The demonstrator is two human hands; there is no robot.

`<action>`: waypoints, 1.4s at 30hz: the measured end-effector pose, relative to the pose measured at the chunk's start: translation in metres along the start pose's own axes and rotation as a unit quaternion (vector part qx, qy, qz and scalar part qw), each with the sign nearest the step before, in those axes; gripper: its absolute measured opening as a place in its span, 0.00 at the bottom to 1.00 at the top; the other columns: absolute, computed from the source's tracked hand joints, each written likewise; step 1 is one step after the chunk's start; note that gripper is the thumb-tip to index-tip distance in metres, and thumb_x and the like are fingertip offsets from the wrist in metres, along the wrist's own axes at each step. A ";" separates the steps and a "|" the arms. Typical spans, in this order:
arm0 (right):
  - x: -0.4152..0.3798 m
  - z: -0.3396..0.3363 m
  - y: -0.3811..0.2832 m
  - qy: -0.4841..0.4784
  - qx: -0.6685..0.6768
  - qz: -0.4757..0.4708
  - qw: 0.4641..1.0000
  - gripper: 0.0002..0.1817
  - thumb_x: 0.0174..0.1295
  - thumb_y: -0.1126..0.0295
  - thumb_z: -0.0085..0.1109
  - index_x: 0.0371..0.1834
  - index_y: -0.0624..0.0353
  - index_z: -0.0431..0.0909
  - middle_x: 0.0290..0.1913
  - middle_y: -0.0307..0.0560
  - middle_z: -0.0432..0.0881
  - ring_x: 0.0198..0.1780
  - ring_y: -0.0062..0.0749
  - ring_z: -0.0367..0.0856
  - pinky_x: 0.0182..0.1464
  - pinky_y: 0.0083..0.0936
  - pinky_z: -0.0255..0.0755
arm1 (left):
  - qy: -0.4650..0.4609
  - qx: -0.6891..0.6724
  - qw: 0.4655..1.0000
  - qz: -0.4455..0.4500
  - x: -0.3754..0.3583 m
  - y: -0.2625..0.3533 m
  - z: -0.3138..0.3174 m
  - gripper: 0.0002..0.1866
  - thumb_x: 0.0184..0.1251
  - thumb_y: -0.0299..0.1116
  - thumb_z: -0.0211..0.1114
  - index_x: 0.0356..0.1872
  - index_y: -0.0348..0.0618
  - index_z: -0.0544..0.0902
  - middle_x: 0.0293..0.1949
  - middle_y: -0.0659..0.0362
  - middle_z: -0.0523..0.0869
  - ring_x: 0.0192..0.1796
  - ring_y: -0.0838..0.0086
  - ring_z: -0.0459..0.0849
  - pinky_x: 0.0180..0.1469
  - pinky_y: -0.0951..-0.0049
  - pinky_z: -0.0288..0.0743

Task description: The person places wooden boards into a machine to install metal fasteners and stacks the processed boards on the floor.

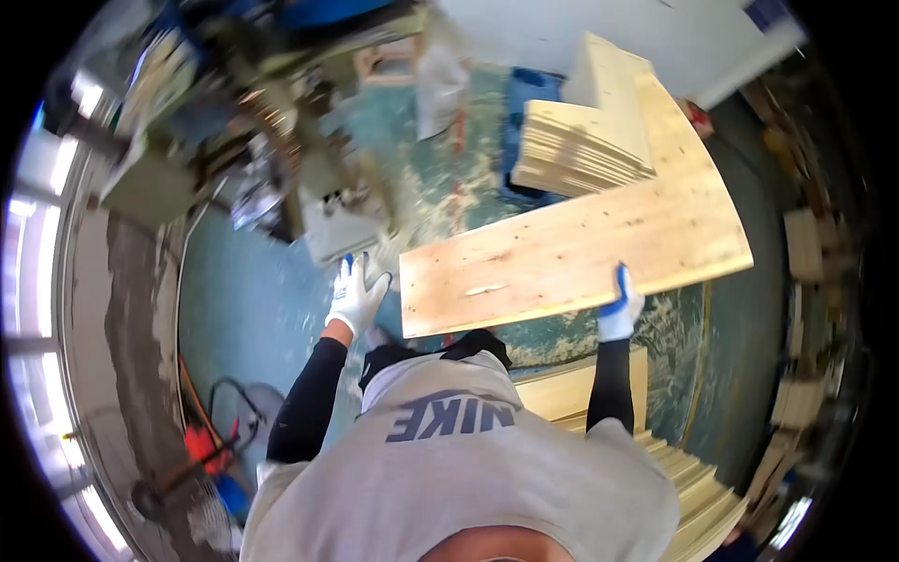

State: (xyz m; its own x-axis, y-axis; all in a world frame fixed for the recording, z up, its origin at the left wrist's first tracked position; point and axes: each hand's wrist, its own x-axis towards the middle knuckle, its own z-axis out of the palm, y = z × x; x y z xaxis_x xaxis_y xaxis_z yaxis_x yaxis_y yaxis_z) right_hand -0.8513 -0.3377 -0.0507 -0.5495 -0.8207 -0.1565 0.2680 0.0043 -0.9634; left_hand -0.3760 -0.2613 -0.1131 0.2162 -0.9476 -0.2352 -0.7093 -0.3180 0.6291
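Board-handling step, apparently: right blue-and-white gloved hand [621, 314] has fingers grasping the long knotty pale-wood board [534, 253], nearside of the layered pale-wood stack [571, 157]; left blue-and-white gloved hand [354, 298], leftward of it, fingers spread, empty (steady shifting probably calls for both).

Left hand [355, 298] spreads its fingers [347, 263], right hand [618, 320] grips, both arms [309, 398] stretched forward.

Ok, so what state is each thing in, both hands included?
Knotty wooden board: held by its near edge
Right hand: gloved, gripping the board
Left hand: gloved, open, empty
Far panel stack: piled
Near panel stack: piled, partly hidden
Floor: pale-blotched
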 end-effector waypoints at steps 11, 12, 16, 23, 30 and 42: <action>-0.054 0.053 -0.006 -0.160 0.032 0.098 0.982 0.24 0.76 0.60 0.53 0.67 0.67 0.72 0.65 0.48 0.76 0.64 0.32 0.76 0.66 0.35 0.73 | 0.017 -0.237 0.959 -0.154 -0.123 -0.079 -0.053 0.35 0.77 0.36 0.56 0.77 0.31 0.53 0.74 0.41 0.66 0.78 0.60 0.61 0.77 0.68 0.54; -0.061 0.058 -0.013 -0.177 0.032 0.097 0.979 0.24 0.75 0.60 0.53 0.67 0.65 0.72 0.65 0.49 0.77 0.64 0.35 0.77 0.67 0.38 0.73 | 0.085 -0.285 0.945 -0.134 -0.139 -0.068 -0.056 0.34 0.78 0.35 0.55 0.77 0.31 0.53 0.74 0.42 0.66 0.78 0.61 0.61 0.77 0.68 0.53; -0.077 0.077 -0.033 -0.255 0.224 0.223 0.914 0.25 0.75 0.56 0.51 0.68 0.59 0.71 0.66 0.51 0.77 0.66 0.45 0.76 0.69 0.46 0.69 | 0.254 -0.356 0.895 -0.086 -0.168 -0.012 -0.099 0.28 0.81 0.28 0.48 0.77 0.32 0.55 0.75 0.47 0.66 0.77 0.65 0.62 0.77 0.69 0.53; -0.099 0.108 -0.023 -0.249 0.166 0.215 0.930 0.26 0.75 0.52 0.52 0.68 0.57 0.70 0.65 0.47 0.76 0.65 0.40 0.77 0.66 0.43 0.72 | 0.320 -0.263 0.909 -0.039 -0.167 -0.001 -0.142 0.26 0.79 0.27 0.49 0.75 0.33 0.61 0.72 0.46 0.72 0.73 0.68 0.70 0.73 0.70 0.61; -0.097 0.104 -0.018 -0.246 0.149 0.197 0.937 0.25 0.75 0.54 0.53 0.67 0.58 0.70 0.64 0.46 0.77 0.64 0.39 0.77 0.67 0.43 0.72 | 0.341 -0.215 0.915 -0.008 -0.168 -0.003 -0.150 0.27 0.78 0.28 0.50 0.75 0.34 0.63 0.68 0.45 0.76 0.65 0.69 0.78 0.66 0.74 0.67; -0.089 0.107 0.011 -0.268 0.072 0.085 0.957 0.25 0.75 0.57 0.54 0.69 0.59 0.68 0.66 0.47 0.75 0.66 0.41 0.76 0.69 0.44 0.71 | 0.258 -0.175 0.950 -0.032 -0.120 -0.011 -0.192 0.28 0.77 0.32 0.51 0.76 0.42 0.62 0.46 0.38 0.86 0.44 0.58 0.88 0.53 0.64 0.77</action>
State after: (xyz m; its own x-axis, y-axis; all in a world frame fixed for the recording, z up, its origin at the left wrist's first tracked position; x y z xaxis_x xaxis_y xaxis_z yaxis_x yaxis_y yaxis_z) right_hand -0.7143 -0.3258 -0.0235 -0.0136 -0.9905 -0.1370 0.4445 0.1168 -0.8881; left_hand -0.2653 -0.1499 0.0505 0.6159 -0.7858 0.0567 -0.4369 -0.2808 0.8546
